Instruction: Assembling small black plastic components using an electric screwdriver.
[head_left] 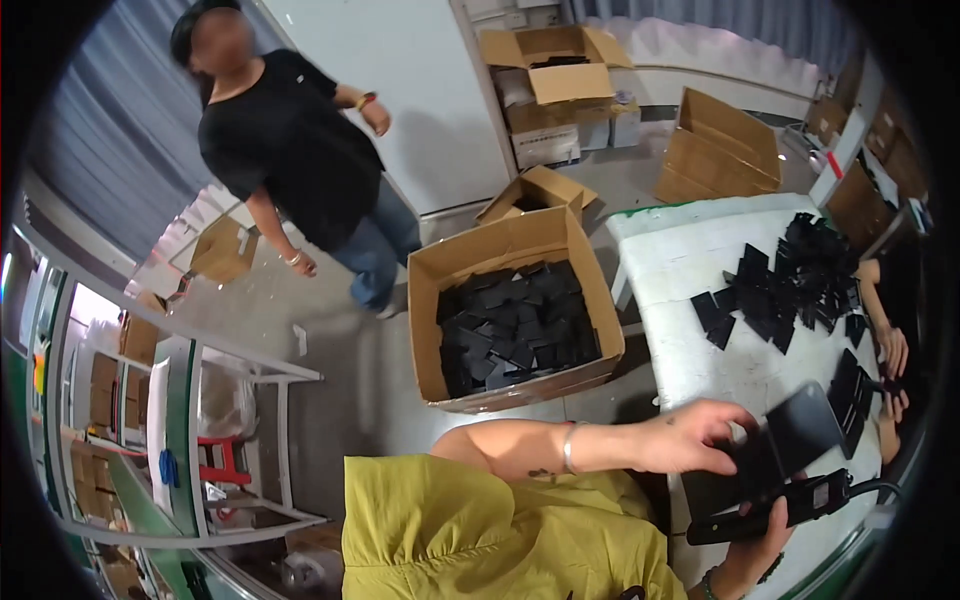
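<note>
The head camera (a fisheye) looks down at the left hand [692, 437] and right hand [760, 550] nearby.

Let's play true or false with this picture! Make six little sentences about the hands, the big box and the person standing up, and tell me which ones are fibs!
1. The right hand holds a long black tool. True.
2. The big box has lots of black pieces in it. True.
3. Every black piece is in the big box. False: more lie on the white table.
4. The standing person wears a black top. True.
5. That person is in shorts. False: they wear blue jeans.
6. The tool is cordless. False: a black cable runs from one end.
</note>
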